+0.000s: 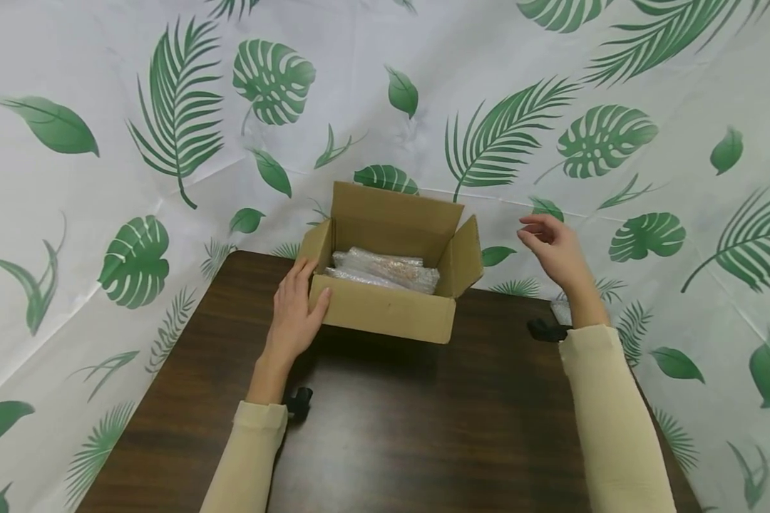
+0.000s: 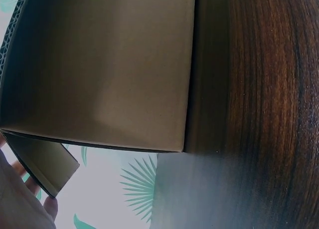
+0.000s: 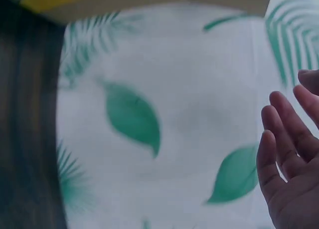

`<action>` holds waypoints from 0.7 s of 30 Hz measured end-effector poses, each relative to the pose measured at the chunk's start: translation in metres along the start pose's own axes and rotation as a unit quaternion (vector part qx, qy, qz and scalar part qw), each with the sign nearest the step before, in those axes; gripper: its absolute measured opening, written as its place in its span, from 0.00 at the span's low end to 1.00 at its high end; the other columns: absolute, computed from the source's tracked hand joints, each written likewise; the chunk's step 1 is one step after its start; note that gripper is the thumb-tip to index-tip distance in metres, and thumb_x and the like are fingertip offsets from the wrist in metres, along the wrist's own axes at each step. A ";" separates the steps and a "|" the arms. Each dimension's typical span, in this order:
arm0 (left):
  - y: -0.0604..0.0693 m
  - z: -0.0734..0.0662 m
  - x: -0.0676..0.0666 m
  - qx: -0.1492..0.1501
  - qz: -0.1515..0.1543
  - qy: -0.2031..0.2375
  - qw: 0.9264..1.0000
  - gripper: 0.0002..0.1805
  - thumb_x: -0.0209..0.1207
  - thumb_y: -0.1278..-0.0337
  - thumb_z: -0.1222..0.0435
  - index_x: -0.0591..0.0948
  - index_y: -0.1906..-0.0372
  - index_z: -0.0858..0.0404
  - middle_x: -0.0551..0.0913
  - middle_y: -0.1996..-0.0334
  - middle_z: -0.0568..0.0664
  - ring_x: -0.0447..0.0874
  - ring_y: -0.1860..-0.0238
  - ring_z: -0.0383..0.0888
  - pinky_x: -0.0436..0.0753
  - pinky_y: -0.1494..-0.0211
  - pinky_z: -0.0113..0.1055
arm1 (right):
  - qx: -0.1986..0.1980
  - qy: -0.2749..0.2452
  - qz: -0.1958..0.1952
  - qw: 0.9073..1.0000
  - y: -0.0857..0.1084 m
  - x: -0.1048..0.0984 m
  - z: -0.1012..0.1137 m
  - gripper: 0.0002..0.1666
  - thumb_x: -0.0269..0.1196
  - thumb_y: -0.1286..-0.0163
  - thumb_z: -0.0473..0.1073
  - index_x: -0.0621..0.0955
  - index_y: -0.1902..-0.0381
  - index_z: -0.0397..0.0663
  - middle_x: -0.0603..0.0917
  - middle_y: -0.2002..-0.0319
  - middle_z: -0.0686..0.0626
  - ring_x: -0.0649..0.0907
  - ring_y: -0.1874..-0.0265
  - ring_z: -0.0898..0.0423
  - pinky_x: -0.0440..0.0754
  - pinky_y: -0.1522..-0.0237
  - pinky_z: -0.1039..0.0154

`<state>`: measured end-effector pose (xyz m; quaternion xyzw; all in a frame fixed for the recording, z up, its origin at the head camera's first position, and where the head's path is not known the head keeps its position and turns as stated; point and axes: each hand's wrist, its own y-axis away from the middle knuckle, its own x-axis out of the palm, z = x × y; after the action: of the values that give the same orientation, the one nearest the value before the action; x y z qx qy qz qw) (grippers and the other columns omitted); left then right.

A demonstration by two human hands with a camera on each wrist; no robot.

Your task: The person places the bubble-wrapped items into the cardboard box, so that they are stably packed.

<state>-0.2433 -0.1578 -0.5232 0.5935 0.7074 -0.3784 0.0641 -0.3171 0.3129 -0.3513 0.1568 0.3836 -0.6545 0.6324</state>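
Note:
An open-topped cardboard box (image 1: 388, 313) stands at the far side of the table, its flaps raised or spread outward. Inside it lie several items in clear bubble wrap (image 1: 385, 269); what they contain is hard to tell. My left hand (image 1: 293, 308) rests against the box's left flap (image 1: 317, 246), fingers extended along it and thumb on the front corner. In the left wrist view its fingertips touch that flap (image 2: 50, 161) from outside. To the right of the box, my right hand (image 1: 555, 251) hovers in the air with loosely bent fingers and nothing in them.
A dark wood-grain table (image 1: 372, 427) carries the box. Behind my right wrist, a bit of clear wrapped material (image 1: 561, 311) shows near the table's back right corner. White leaf-print cloth (image 1: 391, 43) hangs behind and at both sides. Each wrist wears a black camera mount (image 1: 300, 404).

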 end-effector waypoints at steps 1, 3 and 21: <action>0.000 0.000 0.000 0.000 -0.001 0.000 1.000 0.37 0.55 0.20 0.48 0.61 0.15 0.53 0.59 0.16 0.60 0.58 0.18 0.64 0.57 0.19 0.68 | 0.004 0.003 -0.003 1.000 0.003 -0.003 -0.008 0.27 0.62 0.17 0.52 0.79 0.29 0.44 0.84 0.39 0.37 0.79 0.53 0.75 0.75 0.51 0.74; -0.001 0.001 0.001 0.001 -0.006 -0.001 1.000 0.36 0.55 0.20 0.49 0.61 0.15 0.53 0.60 0.16 0.60 0.59 0.18 0.64 0.57 0.20 0.68 | 0.013 0.009 -0.011 1.000 0.009 -0.009 -0.025 0.27 0.62 0.17 0.52 0.79 0.30 0.42 0.85 0.41 0.39 0.78 0.54 0.75 0.75 0.52 0.74; -0.004 0.002 0.005 -0.004 -0.006 -0.008 1.000 0.36 0.54 0.19 0.48 0.61 0.15 0.53 0.59 0.16 0.60 0.59 0.18 0.64 0.58 0.20 0.68 | 0.286 0.241 0.134 0.918 0.080 -0.044 -0.151 0.55 0.59 0.22 0.58 0.49 0.19 0.23 0.57 0.27 0.12 0.62 0.29 0.14 0.66 0.30 0.22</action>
<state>-0.2490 -0.1553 -0.5258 0.5862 0.7115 -0.3811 0.0698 -0.2768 0.4575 -0.4448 0.5337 0.2962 -0.5877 0.5310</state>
